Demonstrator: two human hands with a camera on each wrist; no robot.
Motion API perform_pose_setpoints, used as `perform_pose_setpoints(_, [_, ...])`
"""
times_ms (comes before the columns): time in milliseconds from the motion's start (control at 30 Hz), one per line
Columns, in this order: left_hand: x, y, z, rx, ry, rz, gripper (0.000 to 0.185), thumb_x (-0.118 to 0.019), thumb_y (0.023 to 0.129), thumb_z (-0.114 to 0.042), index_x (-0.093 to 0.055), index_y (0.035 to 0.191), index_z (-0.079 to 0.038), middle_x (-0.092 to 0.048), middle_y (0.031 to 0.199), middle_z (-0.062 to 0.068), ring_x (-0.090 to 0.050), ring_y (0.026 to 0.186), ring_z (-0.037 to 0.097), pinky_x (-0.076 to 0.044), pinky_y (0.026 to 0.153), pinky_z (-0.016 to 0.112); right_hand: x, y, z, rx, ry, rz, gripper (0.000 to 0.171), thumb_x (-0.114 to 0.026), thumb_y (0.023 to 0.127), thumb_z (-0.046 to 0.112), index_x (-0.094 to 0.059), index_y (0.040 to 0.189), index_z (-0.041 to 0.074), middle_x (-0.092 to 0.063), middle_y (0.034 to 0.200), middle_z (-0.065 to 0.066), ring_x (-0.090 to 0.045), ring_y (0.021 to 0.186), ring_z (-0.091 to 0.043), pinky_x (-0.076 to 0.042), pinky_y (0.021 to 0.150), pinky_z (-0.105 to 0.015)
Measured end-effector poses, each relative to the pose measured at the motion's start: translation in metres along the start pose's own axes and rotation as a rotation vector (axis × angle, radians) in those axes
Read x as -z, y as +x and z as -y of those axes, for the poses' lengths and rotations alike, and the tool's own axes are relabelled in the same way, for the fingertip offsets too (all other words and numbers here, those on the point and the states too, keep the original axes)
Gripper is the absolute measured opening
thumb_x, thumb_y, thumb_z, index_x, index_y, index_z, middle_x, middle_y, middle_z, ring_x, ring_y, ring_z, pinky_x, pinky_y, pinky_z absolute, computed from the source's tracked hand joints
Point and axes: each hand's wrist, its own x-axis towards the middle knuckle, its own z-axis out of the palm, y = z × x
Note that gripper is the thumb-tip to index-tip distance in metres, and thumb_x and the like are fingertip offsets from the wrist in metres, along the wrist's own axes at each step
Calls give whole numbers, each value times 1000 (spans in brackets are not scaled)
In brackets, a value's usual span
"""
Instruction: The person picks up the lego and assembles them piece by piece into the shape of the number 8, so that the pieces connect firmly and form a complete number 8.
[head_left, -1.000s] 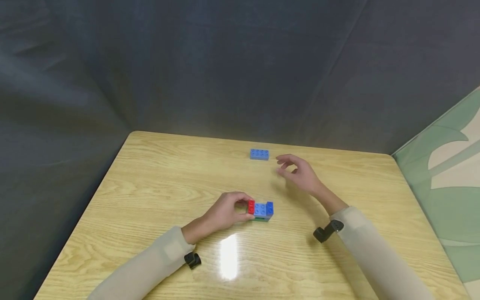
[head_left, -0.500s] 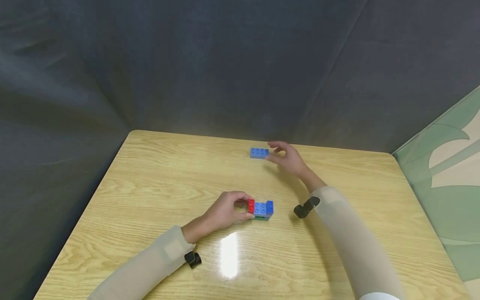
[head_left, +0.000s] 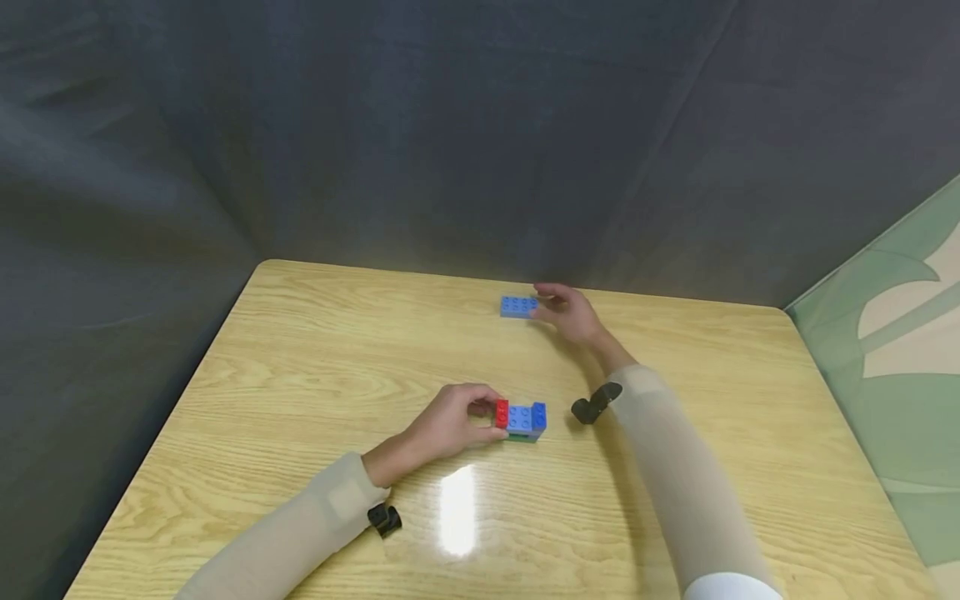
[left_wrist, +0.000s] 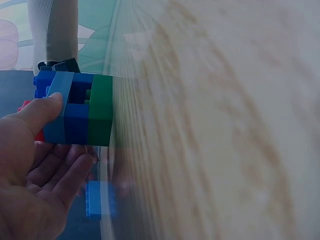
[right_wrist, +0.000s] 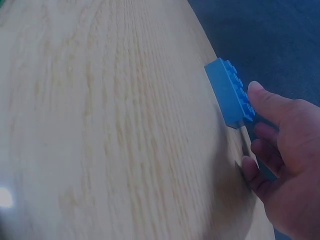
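Wooden table [head_left: 300, 350]: right hand [head_left: 567, 314] has advanced, fingers now pinching light-blue rectangular plastic brick [head_left: 518, 307] lying flat, long axis left-right, beyond left hand [head_left: 450, 425] gripping multicoloured brick stack [head_left: 522, 420].

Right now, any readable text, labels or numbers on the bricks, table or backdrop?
None. The loose blue brick, the brick stack, the table and the grey backdrop show no print. Any stud lettering is too small and blurred to read. The green wall panel has only a leaf pattern.

Wooden table [head_left: 300, 358], dark grey curtain [head_left: 375, 125] behind
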Motion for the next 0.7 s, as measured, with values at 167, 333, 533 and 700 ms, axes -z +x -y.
perform_pose_setpoints(167, [-1, 1, 0, 7, 7, -3, 34, -87, 82, -12, -72, 112, -5, -72, 105, 3, -69, 94, 15, -56, 85, 24, -5, 3, -2, -1, 18, 0, 48, -72, 95, 8, -56, 139, -3, -58, 140, -22, -56, 128, -37, -41, 111, -46])
perform_pose_setpoints(333, [-2, 1, 2, -1, -4, -5, 34, -87, 81, -11, -72, 111, -4, -72, 104, 4, -69, 93, 16, -56, 84, 24, -13, 5, -3, -15, -16, 2, 47, -72, 96, 11, -58, 139, -1, -57, 143, -19, -53, 133, -34, -40, 112, -43])
perform_pose_setpoints(533, [-2, 2, 2, -14, -14, -5, 33, -87, 81, -10, -72, 110, -3, -72, 102, 4, -69, 92, 17, -57, 84, 25, -19, 5, -2, -57, -70, -6, 46, -72, 96, 13, -60, 139, 4, -55, 146, -16, -50, 136, -34, -38, 114, -44])
perform_pose_setpoints(700, [-3, 1, 2, -10, -23, -4, 33, -87, 81, -10, -73, 110, -3, -73, 102, 4, -69, 92, 17, -57, 83, 27, -21, 5, -3, -86, -97, -13, 45, -72, 96, 15, -61, 139, 7, -55, 146, -15, -50, 136, -33, -39, 113, -44])
